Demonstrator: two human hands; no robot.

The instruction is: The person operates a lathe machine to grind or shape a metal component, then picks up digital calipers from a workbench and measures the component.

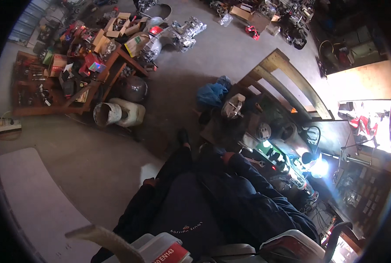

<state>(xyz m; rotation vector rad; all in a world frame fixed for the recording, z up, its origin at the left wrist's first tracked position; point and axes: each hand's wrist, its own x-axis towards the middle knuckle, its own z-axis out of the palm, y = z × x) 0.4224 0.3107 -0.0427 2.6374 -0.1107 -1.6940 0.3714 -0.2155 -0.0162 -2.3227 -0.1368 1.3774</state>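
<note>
Head view, looking down over the person's dark-clothed body and legs. Work centres on a cluttered bench (248,140) at right of centre. One dark-sleeved arm (265,188) runs from the lower middle up and right toward a bright glare (319,166) at the bench's near edge. Hands themselves cannot be made out: the sleeve ends in the glare and clutter, so which hand it is, and whether it is open, closed or gripping, cannot be told. The other hand is not visible.

Nearest the glare: a green device (270,151) with dark knobs, just left of it, and a round grey metal part (263,130) further up the bench. A grey vise-like block (232,106) stands at the bench's far left end, with a blue cloth (213,93) bundled just beside it. A pale wooden frame (287,74) slants behind the bench.

Outward, on the concrete floor (160,101): a pale can (132,111) lying on its side with a grey cylinder (105,114) touching it, and a dark round vessel (134,88) just above. A wooden rack (72,74) at upper left is heaped with boxes and tools. A power strip (8,127) lies at far left. Metal engine parts (186,30) sit at top centre. A red machine (364,122) shows in sunlight at far right.
</note>
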